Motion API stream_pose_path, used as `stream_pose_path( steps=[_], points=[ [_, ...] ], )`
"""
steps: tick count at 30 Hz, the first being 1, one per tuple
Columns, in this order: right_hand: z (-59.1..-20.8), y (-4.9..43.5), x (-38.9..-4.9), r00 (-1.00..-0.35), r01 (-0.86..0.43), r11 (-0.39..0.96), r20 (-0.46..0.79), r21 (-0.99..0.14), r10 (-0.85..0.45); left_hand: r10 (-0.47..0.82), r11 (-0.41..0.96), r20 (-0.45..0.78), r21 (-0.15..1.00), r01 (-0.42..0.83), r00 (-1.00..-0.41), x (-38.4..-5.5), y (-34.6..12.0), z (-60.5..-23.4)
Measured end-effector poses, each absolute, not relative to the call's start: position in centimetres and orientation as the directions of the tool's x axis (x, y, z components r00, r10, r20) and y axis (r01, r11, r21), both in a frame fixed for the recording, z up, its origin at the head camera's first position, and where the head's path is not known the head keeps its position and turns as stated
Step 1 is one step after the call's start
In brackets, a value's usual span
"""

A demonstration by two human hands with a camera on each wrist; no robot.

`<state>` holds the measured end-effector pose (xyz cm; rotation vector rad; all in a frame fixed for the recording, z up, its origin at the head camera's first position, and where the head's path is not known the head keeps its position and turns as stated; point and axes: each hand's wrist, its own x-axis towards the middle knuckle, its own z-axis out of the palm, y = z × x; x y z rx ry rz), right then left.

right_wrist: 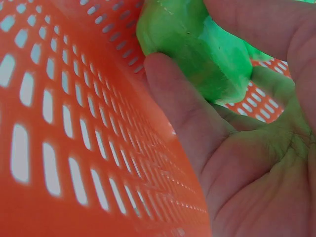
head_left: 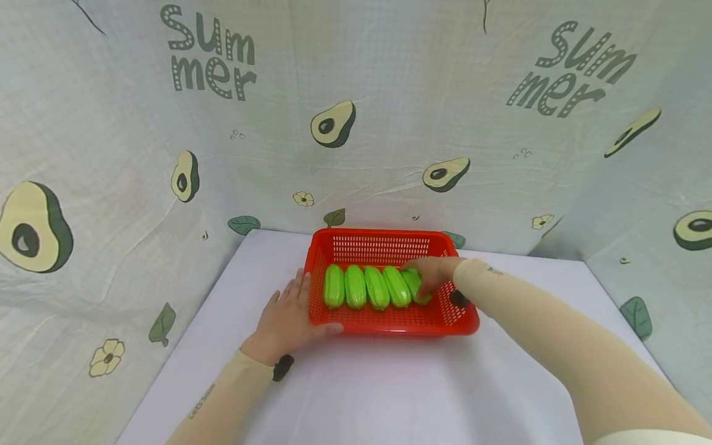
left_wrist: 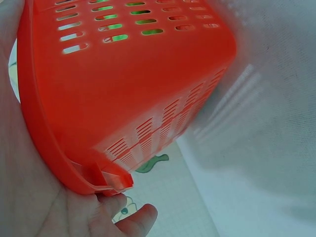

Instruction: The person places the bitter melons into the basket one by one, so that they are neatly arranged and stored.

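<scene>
A red plastic basket (head_left: 384, 324) holds a row of several bright green, cucumber-shaped vegetables (head_left: 356, 287), lying side by side. My right hand (head_left: 436, 272) reaches in over the basket's right side and grips the rightmost green vegetable (head_left: 418, 285). In the right wrist view, its thumb and fingers stand on opposite sides of that vegetable (right_wrist: 197, 54), close by the slotted wall. My left hand (head_left: 286, 318) rests against the basket's front left corner, fingers straight along the left rim and thumb stretched along the front. The left wrist view has the rim (left_wrist: 37, 113) against the palm.
The basket stands on a white-covered table (head_left: 367, 389). Behind and at both sides hangs a pale cloth (head_left: 389, 136) printed with avocados, leaves and lettering. The basket's slotted side walls rise around the vegetables.
</scene>
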<state>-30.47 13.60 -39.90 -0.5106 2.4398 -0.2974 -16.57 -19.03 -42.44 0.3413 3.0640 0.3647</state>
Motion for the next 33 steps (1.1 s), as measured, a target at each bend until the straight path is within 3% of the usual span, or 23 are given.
stream_pose_path(
  steps=[23, 33],
  points=[
    [-40.9, 14.1, -30.5, -0.748, -0.303, 0.894, -0.499, -0.331, -0.439, 0.223, 0.948, -0.01, 0.236, 0.215, -0.975, -16.4, -18.9, -42.3],
    [-39.7, 13.9, -30.2, -0.752, -0.244, 0.9, -0.515, -0.363, -0.411, 0.216, 0.948, -0.017, 0.244, 0.205, -0.976, -16.4, -19.0, -42.2]
  ],
)
